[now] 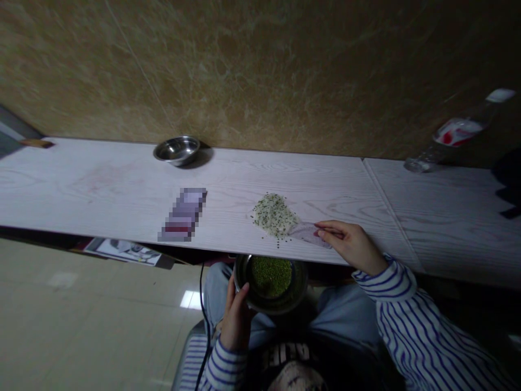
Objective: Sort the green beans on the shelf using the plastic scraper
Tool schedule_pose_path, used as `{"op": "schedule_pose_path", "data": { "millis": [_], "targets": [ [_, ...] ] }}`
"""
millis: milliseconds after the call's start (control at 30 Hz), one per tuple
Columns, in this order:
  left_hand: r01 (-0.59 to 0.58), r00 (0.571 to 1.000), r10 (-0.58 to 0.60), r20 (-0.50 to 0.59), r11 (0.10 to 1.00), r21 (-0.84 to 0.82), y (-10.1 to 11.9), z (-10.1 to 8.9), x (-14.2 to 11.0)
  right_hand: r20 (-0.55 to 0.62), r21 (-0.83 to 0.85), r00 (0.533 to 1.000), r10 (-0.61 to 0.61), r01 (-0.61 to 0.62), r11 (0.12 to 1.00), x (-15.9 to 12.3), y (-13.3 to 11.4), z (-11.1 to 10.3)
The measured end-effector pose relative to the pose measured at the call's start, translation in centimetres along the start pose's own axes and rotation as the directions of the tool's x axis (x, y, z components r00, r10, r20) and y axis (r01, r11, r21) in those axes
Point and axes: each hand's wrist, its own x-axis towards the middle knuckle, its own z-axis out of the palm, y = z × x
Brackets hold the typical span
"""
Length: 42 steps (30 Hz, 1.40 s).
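My left hand (pixel 237 313) grips the left rim of a metal bowl (pixel 300 285) below the table's front edge, over my lap. Green mung beans (pixel 272 276) fill the middle of this bowl. My right hand (pixel 353 244) is closed on a translucent flat plastic piece (pixel 304 232), pinched between thumb and fingers; its exact kind is unclear. Its far end touches the lower right side of a heap of white rice mixed with green beans (pixel 274 213) on the tabletop. A few loose beans lie around the heap, some towards the front edge.
A small steel bowl (pixel 177 151) stands by the wall. Left of the heap lies a pixelated flat object (pixel 184 214). A plastic bottle (pixel 458 132) stands at the back right, near something dark (pixel 508 182). A black cable (pixel 202 309) hangs beside my left leg.
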Motion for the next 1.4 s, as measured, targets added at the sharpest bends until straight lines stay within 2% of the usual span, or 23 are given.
{"op": "schedule_pose_path", "data": {
  "millis": [333, 800, 1400],
  "targets": [
    [0.063, 0.998, -0.063, 0.000, 0.996, -0.056, 0.0, 0.2, -0.2, -0.135, -0.010, 0.988, 0.075, -0.077, 0.997, -1.8, 1.2, -2.0],
    [0.107, 0.994, -0.107, -0.005, 0.992, -0.072, 0.2, 0.7, -0.6, -0.113, 0.048, 0.989, 0.098, -0.093, 0.995, -4.1, -0.2, 1.9],
    [0.103, 0.994, -0.104, -0.015, 0.992, -0.078, 0.4, 1.0, -0.7, -0.103, 0.051, 0.991, 0.091, -0.086, 0.995, -3.5, -0.5, 2.1]
  ]
}}
